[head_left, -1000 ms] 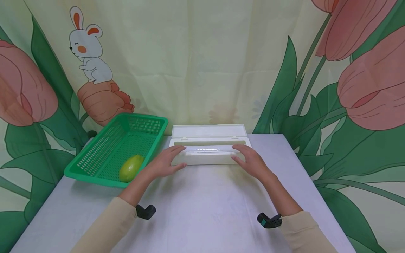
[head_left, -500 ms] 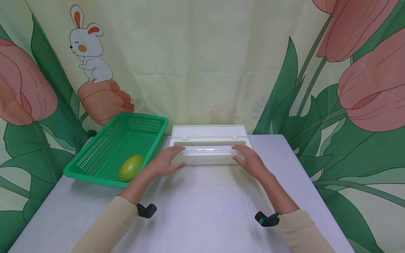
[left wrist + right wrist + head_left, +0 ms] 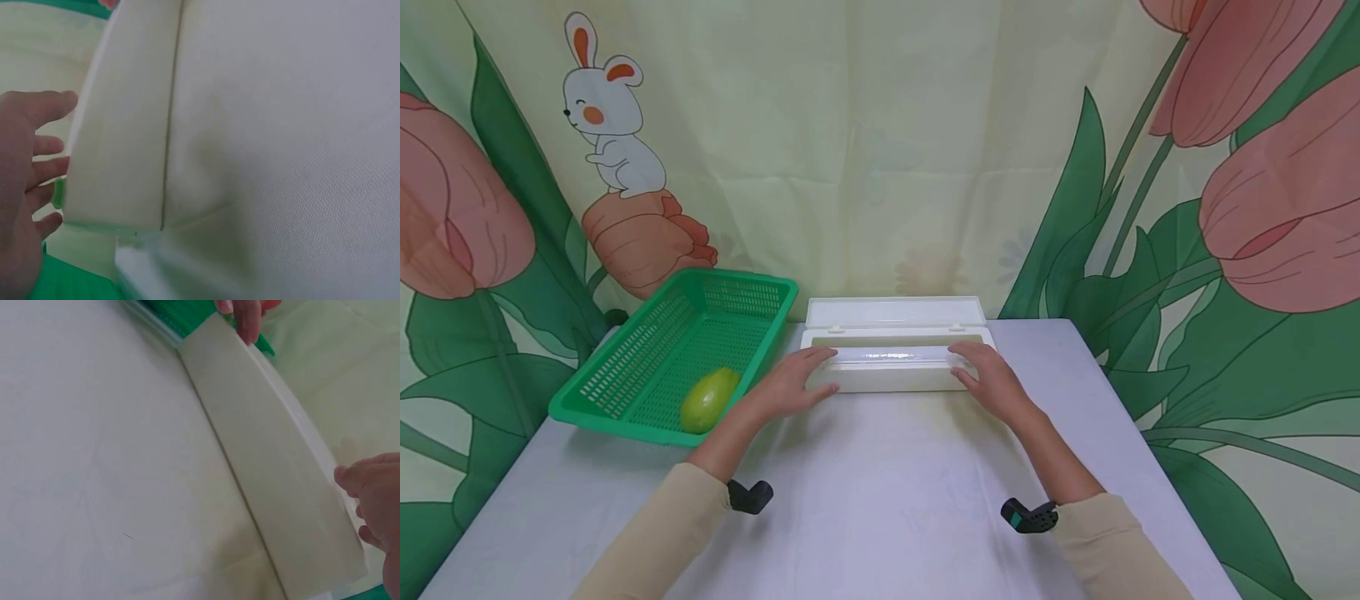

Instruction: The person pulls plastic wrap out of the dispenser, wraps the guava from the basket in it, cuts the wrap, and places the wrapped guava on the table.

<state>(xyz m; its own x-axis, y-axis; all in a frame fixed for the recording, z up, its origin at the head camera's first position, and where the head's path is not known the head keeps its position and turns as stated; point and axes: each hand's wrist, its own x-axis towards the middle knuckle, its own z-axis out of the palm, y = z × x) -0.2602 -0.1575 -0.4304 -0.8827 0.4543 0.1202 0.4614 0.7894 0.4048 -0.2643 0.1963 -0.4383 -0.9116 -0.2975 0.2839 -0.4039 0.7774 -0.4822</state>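
Note:
At the back of the table stands a long white cling film box (image 3: 895, 382), its lid (image 3: 895, 312) raised behind it. A shiny roll of clear film (image 3: 891, 354) lies inside. My left hand (image 3: 792, 385) is at the box's left end, fingers over the top edge and thumb apart in front. In the left wrist view a small green piece (image 3: 58, 194) shows beside those fingers. My right hand (image 3: 996, 385) mirrors this at the right end, fingertips at the roll's end and thumb before the front wall. Neither thumb closes against the fingers.
To the left sits a green plastic basket (image 3: 745, 285) with a yellow-green, mango-like fruit (image 3: 707, 402) in it. A white cloth (image 3: 887, 500) covers the table. Behind it hangs a printed curtain (image 3: 925, 167), close to the box's lid.
Both hands stay almost where they were at the box's ends. The right wrist and sleeve have drifted slightly inward and up. Box, lid and basket look unmoved.

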